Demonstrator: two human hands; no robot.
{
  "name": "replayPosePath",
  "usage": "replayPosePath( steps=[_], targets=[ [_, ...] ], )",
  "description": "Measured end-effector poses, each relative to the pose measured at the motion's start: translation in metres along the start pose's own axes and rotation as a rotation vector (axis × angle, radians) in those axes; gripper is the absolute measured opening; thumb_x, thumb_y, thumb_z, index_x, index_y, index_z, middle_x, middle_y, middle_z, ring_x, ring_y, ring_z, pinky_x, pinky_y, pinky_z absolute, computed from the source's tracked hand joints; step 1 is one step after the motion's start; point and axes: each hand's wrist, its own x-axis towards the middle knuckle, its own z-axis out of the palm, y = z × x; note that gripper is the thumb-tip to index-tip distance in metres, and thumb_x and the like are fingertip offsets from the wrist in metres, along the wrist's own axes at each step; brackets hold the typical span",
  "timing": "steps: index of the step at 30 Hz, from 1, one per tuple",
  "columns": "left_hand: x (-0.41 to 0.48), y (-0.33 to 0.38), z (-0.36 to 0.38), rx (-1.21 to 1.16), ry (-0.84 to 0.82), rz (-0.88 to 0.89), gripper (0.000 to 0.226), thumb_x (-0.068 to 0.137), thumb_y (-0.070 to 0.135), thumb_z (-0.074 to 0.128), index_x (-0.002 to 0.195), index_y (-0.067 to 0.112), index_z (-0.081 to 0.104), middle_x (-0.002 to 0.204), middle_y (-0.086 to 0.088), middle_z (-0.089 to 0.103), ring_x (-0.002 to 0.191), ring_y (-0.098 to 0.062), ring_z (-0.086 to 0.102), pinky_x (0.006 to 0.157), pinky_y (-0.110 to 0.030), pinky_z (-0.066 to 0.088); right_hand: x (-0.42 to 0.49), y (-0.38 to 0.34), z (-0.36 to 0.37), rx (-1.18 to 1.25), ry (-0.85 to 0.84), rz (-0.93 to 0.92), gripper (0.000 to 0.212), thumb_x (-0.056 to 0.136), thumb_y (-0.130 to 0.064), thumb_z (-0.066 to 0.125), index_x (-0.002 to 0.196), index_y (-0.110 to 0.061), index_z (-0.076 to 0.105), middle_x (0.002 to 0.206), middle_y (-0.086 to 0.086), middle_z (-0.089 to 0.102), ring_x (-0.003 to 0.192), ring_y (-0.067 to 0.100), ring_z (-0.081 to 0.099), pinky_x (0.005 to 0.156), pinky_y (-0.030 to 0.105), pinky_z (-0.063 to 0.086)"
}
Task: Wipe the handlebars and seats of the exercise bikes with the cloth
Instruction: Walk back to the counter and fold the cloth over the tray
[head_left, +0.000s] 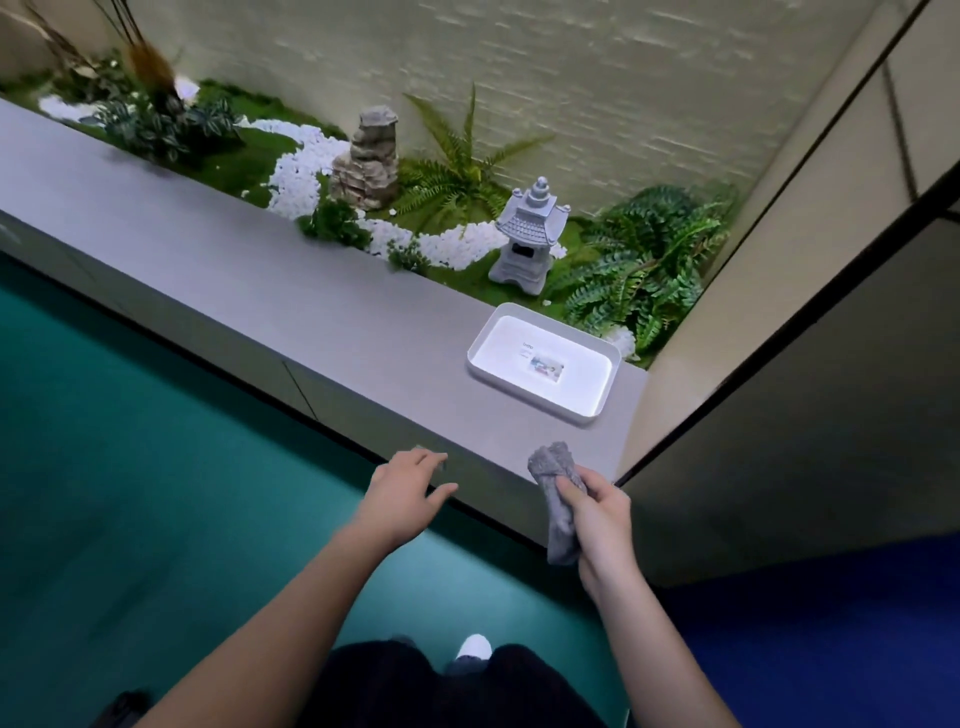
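Observation:
My right hand (597, 512) grips a bunched grey cloth (557, 499), which sticks up above the fist and hangs down below it, just over the front edge of a grey ledge (291, 306). To the left of it, my left hand (408, 491) is held out with relaxed fingers at that same edge and holds nothing. No exercise bike, handlebar or seat is in view.
A white tray (602, 397) with a small card in it sits on the ledge beyond my right hand. Behind the ledge lies a decorative garden with white pebbles, ferns, a rock stack (366, 161) and a stone lantern (530, 236). A dark partition (805, 415) stands at right. Green floor lies below.

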Motion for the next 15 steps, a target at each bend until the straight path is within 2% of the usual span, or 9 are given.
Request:
replayPosePath(
  steps=[3, 7, 10, 13, 15],
  targets=[
    [0.027, 0.014, -0.001, -0.003, -0.018, 0.018, 0.052, 0.097, 0.044, 0.042, 0.143, 0.021, 0.036, 0.145, 0.004, 0.04, 0.135, -0.015, 0.03, 0.11, -0.033, 0.025, 0.019, -0.013, -0.006, -0.017, 0.004, -0.015, 0.011, 0.089, 0.003, 0.055, 0.092, 0.002, 0.066, 0.079, 0.008, 0.061, 0.07, 0.016, 0.053, 0.057, 0.015, 0.043],
    [0.064, 0.024, -0.006, -0.03, -0.025, 0.056, 0.051, 0.096, 0.044, 0.044, 0.142, 0.022, 0.038, 0.143, 0.003, 0.042, 0.134, -0.016, 0.033, 0.11, -0.034, 0.027, 0.052, -0.03, -0.007, -0.022, 0.023, -0.041, 0.011, 0.09, 0.001, 0.055, 0.089, -0.001, 0.065, 0.08, 0.008, 0.06, 0.073, 0.016, 0.052, 0.061, 0.02, 0.041],
    [0.094, 0.025, -0.013, -0.047, -0.041, 0.093, 0.051, 0.096, 0.044, 0.045, 0.141, 0.021, 0.039, 0.142, 0.003, 0.043, 0.133, -0.016, 0.035, 0.11, -0.033, 0.028, 0.075, -0.037, 0.003, 0.024, 0.067, -0.045, 0.014, 0.089, 0.003, 0.056, 0.088, -0.004, 0.067, 0.078, 0.007, 0.063, 0.071, 0.014, 0.054, 0.063, 0.016, 0.044],
    [0.129, 0.021, -0.022, -0.082, -0.069, 0.121, 0.051, 0.096, 0.043, 0.044, 0.142, 0.02, 0.038, 0.143, 0.002, 0.042, 0.132, -0.017, 0.035, 0.109, -0.033, 0.028, 0.101, -0.042, 0.018, 0.049, 0.087, -0.03, 0.013, 0.089, 0.001, 0.058, 0.097, -0.002, 0.068, 0.083, 0.006, 0.066, 0.074, 0.016, 0.058, 0.069, 0.022, 0.044],
    [0.155, 0.016, -0.031, -0.091, -0.095, 0.151, 0.052, 0.097, 0.043, 0.043, 0.143, 0.02, 0.036, 0.144, 0.003, 0.04, 0.134, -0.017, 0.032, 0.109, -0.033, 0.027, 0.12, -0.048, 0.033, 0.062, 0.102, -0.025, 0.013, 0.088, 0.0, 0.061, 0.096, -0.006, 0.069, 0.087, 0.007, 0.068, 0.076, 0.016, 0.06, 0.07, 0.024, 0.045]
  ],
)
